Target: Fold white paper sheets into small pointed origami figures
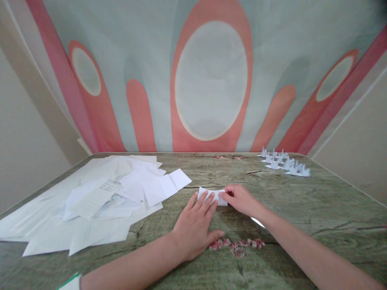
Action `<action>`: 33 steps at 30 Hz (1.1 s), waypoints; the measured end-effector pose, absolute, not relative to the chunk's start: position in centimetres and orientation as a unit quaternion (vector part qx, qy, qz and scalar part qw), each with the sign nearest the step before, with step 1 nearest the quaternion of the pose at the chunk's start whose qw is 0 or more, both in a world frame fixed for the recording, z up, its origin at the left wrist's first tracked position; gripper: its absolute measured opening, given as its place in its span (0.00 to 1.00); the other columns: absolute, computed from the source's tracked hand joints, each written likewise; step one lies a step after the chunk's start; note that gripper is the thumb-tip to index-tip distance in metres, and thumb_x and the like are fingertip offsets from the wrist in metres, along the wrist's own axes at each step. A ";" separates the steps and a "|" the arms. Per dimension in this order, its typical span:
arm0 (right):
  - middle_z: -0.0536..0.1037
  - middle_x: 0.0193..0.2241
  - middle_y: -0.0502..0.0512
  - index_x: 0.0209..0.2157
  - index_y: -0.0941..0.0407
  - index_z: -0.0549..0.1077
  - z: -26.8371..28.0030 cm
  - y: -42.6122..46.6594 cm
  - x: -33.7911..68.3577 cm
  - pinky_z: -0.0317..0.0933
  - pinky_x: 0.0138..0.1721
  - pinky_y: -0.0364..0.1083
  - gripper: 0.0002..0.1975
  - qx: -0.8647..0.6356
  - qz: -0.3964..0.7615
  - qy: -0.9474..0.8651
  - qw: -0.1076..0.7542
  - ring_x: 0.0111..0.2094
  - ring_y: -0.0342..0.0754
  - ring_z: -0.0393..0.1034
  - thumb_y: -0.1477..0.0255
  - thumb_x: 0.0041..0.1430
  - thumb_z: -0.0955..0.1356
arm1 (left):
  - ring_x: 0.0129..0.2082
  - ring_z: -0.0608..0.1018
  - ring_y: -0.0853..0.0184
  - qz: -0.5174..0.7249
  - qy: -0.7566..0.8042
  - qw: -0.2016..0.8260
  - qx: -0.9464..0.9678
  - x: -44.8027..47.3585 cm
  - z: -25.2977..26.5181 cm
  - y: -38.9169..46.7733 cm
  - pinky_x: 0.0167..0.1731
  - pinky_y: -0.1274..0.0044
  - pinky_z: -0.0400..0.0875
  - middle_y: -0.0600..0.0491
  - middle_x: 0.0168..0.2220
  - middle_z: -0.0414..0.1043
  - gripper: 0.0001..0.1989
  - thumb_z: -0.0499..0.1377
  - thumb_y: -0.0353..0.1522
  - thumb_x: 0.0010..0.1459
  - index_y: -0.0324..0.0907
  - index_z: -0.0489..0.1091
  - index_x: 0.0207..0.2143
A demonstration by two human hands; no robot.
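Left hand point(196, 229) and right hand point(240, 198) were both on a small, folded white paper rectangle point(217, 192), taken as clock centre. At nine o'clock lay a loose pile of white paper sheets point(102, 201). At seven, the left hand was spread flat, fingertips pressing the rectangle. At three, the right hand pinched its right end. At two stood small folded white paper figures point(289, 164).

The left hand point(195, 228) covered part of the small white paper point(223, 202). Nearer than that paper and to its right, the right forearm point(290, 235) hid most of something white point(258, 222) I couldn't identify. Left of the paper, a sheet's writing point(109, 186) was too tiny to read; nearer and left, the sleeve point(71, 282) was cut off.
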State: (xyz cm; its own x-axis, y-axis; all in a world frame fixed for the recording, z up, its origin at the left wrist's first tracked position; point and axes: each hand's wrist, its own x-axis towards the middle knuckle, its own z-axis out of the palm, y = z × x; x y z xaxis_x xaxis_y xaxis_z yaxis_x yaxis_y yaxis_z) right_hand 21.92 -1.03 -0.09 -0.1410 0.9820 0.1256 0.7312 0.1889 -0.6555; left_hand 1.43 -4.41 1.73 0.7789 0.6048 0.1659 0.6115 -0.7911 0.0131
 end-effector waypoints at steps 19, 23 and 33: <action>0.72 0.30 0.54 0.30 0.57 0.75 -0.4 0.1 21.9 0.59 0.32 0.43 0.07 -0.538 0.237 -0.759 0.281 0.30 0.44 0.66 0.76 0.49 0.65 | 0.63 0.45 0.57 -0.055 -0.327 -0.047 -0.942 0.9 0.3 -4.1 0.58 0.65 0.44 0.46 0.64 0.40 0.35 0.39 0.51 0.59 0.40 0.42 0.62; 0.73 0.30 0.54 0.31 0.58 0.75 0.0 0.8 21.1 0.60 0.34 0.44 0.07 -0.527 0.244 -0.765 0.277 0.31 0.45 0.67 0.76 0.50 0.65 | 0.62 0.46 0.57 -0.051 -0.334 -0.048 -0.940 1.0 0.6 -4.3 0.58 0.65 0.46 0.46 0.63 0.41 0.35 0.39 0.51 0.59 0.40 0.42 0.62; 0.72 0.30 0.53 0.31 0.56 0.73 -0.4 -2.8 20.7 0.59 0.38 0.46 0.05 -0.506 0.248 -0.775 0.287 0.35 0.47 0.66 0.74 0.54 0.65 | 0.54 0.66 0.58 -0.043 -0.322 0.051 -0.944 1.1 0.3 -5.1 0.50 0.68 0.63 0.43 0.54 0.63 0.17 0.47 0.28 0.61 0.35 0.61 0.52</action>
